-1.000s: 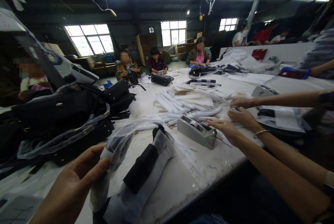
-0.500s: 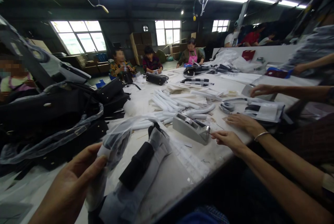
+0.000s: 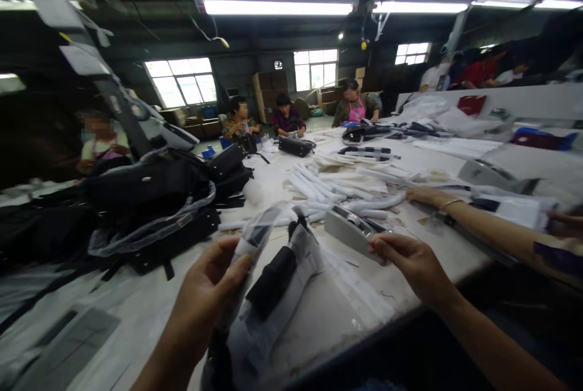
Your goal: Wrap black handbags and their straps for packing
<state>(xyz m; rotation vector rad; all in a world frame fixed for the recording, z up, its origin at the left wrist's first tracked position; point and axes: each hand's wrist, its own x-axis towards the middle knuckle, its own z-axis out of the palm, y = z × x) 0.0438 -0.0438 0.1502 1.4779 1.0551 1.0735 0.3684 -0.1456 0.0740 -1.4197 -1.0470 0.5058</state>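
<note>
My left hand (image 3: 214, 288) is closed around a black strap in clear plastic wrap (image 3: 255, 236), held upright above the near part of the table. My right hand (image 3: 410, 260) pinches at the front end of a grey tape dispenser (image 3: 348, 230); its fingertips are on the tape end, which is too fine to see clearly. Between my hands lies a black roll-shaped piece (image 3: 271, 282) partly wrapped in white film, its near end running down by my left wrist.
Black bags (image 3: 146, 190) are piled at the left. White tubes (image 3: 319, 187) lie heaped mid-table. At the right, a co-worker's hand with a bangle (image 3: 430, 197) reaches over the table near another dispenser (image 3: 487, 175). Several seated people work across the table.
The view has swung left, so things appear farther right. My right fingers have come onto the dispenser's front end. A co-worker's hand has pulled back toward the right edge.
</note>
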